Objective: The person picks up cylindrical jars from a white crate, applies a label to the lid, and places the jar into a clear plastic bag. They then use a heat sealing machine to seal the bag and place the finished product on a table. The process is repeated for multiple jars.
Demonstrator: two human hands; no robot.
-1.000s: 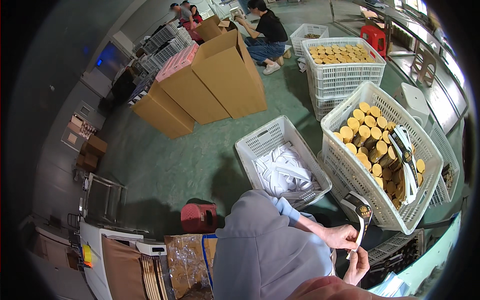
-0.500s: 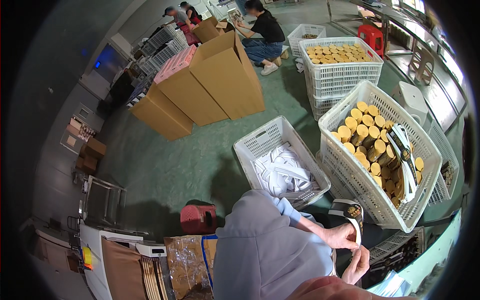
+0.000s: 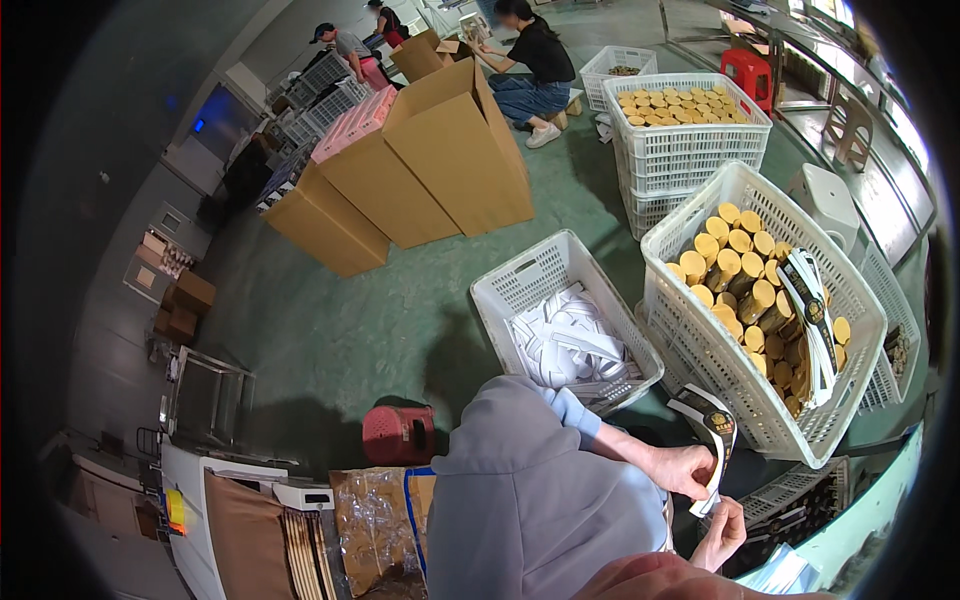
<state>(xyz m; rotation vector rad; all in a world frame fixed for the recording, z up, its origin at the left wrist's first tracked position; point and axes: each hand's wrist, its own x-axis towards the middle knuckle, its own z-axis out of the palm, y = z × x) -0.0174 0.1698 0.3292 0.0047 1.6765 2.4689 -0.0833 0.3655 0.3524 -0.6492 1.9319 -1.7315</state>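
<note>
A black-and-white label strip with gold print point(image 3: 718, 425) stands up from between my hands, its upper end curling to the left. My left hand point(image 3: 685, 470) is closed on it, thumb and fingers pinching the strip's lower part. Just below, my right hand point(image 3: 722, 535) pinches the strip's white bottom end. To the right, a white crate point(image 3: 715, 375) holds many upright cylinders with gold tops point(image 3: 760, 293). Lying on them is a bundle of similar strips point(image 3: 812, 320). Beyond my left forearm, a lower white crate point(image 3: 503, 318) contains loose white paper strips point(image 3: 568, 340).
Stacked crates of gold-topped cylinders point(image 3: 690, 165) stand farther off, beside a red stool point(image 3: 747, 78). Large cardboard boxes point(image 3: 455, 160) stand ahead, with a seated person point(image 3: 535, 70) behind them. On the floor at left is a dark red stool point(image 3: 398, 435). A dark-filled crate point(image 3: 800, 500) sits beside my right hand.
The strip's upper end has risen and straightened, showing more of its printed face. Both hands stay closed on it, the right one shifted slightly. In the background, a person has turned.
</note>
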